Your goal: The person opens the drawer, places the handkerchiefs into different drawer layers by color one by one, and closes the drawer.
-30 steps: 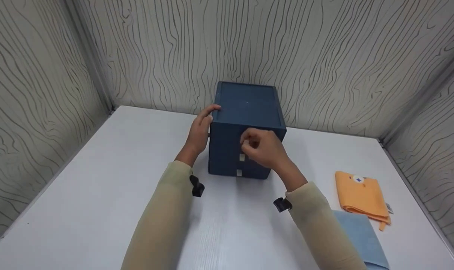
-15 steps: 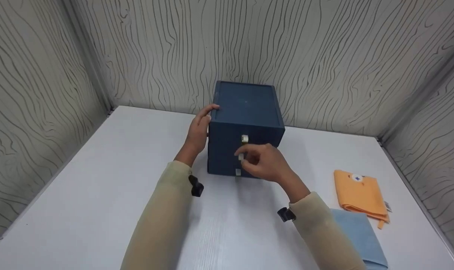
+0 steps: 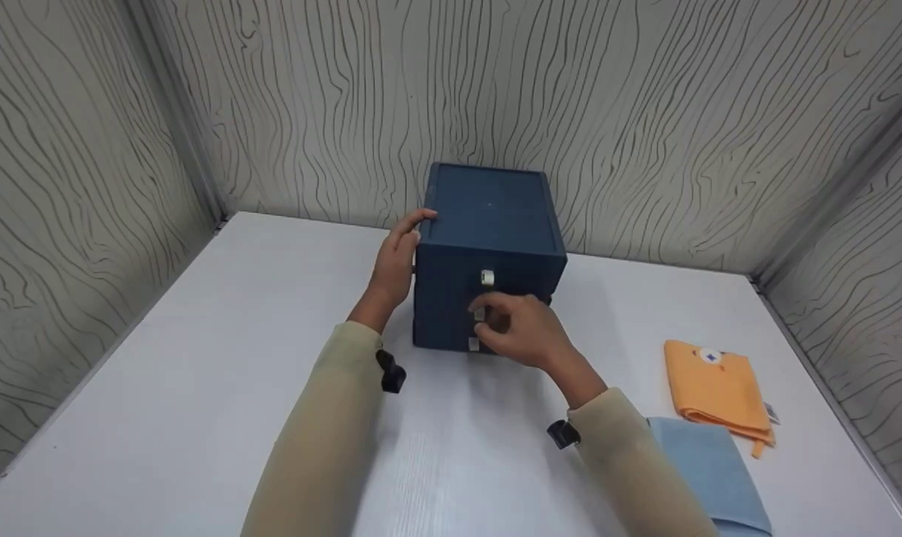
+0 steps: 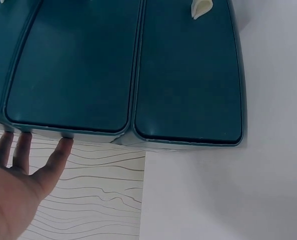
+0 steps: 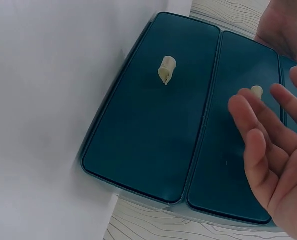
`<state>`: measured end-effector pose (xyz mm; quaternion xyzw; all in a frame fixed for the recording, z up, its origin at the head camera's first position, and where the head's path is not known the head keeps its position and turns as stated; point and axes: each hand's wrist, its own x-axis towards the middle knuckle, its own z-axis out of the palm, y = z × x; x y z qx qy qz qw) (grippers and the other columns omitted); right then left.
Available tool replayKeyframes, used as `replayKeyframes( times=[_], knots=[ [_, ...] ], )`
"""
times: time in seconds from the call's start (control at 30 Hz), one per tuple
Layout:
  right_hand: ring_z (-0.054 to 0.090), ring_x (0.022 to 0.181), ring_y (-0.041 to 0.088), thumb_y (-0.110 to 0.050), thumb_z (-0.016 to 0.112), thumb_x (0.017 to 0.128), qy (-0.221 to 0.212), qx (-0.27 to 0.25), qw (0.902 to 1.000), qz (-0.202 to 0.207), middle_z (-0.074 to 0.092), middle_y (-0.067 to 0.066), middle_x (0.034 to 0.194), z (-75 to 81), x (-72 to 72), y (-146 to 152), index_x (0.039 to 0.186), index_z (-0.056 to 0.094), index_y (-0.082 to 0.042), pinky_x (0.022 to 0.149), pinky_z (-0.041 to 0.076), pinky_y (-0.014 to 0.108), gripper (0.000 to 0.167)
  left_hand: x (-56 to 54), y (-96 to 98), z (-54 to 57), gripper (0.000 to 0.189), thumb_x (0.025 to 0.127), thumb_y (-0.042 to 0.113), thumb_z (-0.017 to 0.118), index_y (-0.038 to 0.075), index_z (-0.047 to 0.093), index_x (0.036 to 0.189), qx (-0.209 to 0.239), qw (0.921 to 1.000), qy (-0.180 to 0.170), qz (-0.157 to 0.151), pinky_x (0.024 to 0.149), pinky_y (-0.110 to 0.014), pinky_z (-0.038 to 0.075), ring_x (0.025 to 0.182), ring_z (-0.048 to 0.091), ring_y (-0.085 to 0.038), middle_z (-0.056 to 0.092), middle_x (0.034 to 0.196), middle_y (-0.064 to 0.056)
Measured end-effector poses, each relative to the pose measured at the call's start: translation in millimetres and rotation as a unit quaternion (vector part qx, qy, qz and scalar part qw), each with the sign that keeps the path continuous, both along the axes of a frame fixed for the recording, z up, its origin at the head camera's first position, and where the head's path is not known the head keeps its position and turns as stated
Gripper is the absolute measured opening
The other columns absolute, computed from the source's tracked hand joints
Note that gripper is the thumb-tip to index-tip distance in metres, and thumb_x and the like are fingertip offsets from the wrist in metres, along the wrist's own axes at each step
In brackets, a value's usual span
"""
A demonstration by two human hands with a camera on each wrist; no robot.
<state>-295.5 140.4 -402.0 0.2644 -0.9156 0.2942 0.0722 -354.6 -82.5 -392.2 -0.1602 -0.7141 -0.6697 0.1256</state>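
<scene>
A dark blue box of three stacked drawers (image 3: 496, 209) stands at the back of the table, each drawer front bearing a small cream pull tab. My left hand (image 3: 395, 265) steadies the box's left side, its index finger reaching the top edge; extended fingertips (image 4: 64, 142) touch the side wall in the left wrist view. In front of the middle drawer is my right hand (image 3: 525, 324), thumb and index finger spread around the middle tab (image 5: 257, 91) without pinching it. The top tab (image 3: 487, 277) and bottom tab (image 3: 473, 344) are both visible. All drawer fronts sit flush.
A folded orange cloth (image 3: 716, 388) with a round white patch lies on the right of the white table (image 3: 197, 373). Partly overlapped by my right sleeve is a folded light blue cloth (image 3: 712, 470). A wood-grain patterned wall (image 3: 309, 112) rises close behind the box.
My right hand has dropped from the top drawer's tab to the middle one, uncovering the top tab. The left hand keeps its place on the box.
</scene>
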Motion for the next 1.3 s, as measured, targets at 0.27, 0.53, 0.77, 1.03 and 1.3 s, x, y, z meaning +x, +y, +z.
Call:
replayKeyframes(
  times=[0.27,0.53,0.77,1.03,1.3],
  knots=[
    [0.064,0.077,0.005,-0.025,0.065,0.084,-0.014,0.006,0.9998,-0.014,0.071,-0.008,0.089,-4.2,-1.5,-3.6,0.107,0.070,-0.023,0.069,0.052,0.031,0.024,-0.1,-0.8,-1.3,0.042,0.102,0.022,0.027,0.019,0.054,0.134,-0.019,0.9995,0.024,0.008,0.108,-0.045,0.033,0.139,0.034,-0.016,0.037,0.153,0.000],
    [0.063,0.079,0.007,-0.026,0.065,0.084,-0.022,0.022,0.9992,-0.023,0.070,-0.007,0.089,-8.2,-4.2,-6.0,0.109,0.070,-0.023,0.071,0.052,0.033,0.025,0.9,-0.3,-0.8,0.041,0.102,0.022,0.027,0.020,0.054,0.133,-0.015,0.9997,0.021,0.006,0.101,-0.046,0.040,0.136,0.037,-0.018,0.038,0.152,0.001],
    [0.061,0.078,0.008,-0.024,0.061,0.087,-0.024,0.029,0.9988,-0.031,0.069,-0.007,0.089,-10.9,-5.1,-7.6,0.106,0.072,-0.024,0.075,0.051,0.034,0.021,1.2,-0.5,0.7,0.041,0.103,0.021,0.027,0.019,0.054,0.133,-0.009,0.9999,0.014,0.002,0.076,-0.036,0.045,0.098,0.047,-0.018,0.039,0.150,0.000],
    [0.059,0.075,0.006,-0.021,0.057,0.093,-0.001,0.049,0.9979,-0.042,0.071,-0.009,0.091,-11.5,-5.9,-9.4,0.100,0.072,-0.024,0.075,0.051,0.033,0.017,-0.6,-1.2,0.7,0.043,0.104,0.021,0.024,0.018,0.051,0.137,0.002,0.9999,-0.002,-0.010,0.061,-0.033,0.041,0.077,0.039,-0.018,0.033,0.155,-0.001],
    [0.058,0.073,0.007,-0.022,0.056,0.093,0.006,0.052,0.9977,-0.043,0.071,-0.008,0.089,-12.8,-7.2,-9.4,0.099,0.072,-0.024,0.074,0.051,0.032,0.017,-0.9,0.8,0.7,0.041,0.103,0.021,0.026,0.021,0.054,0.133,0.001,1.0000,0.003,0.003,0.064,-0.032,0.042,0.075,0.041,-0.018,0.038,0.150,0.002]
  ],
)
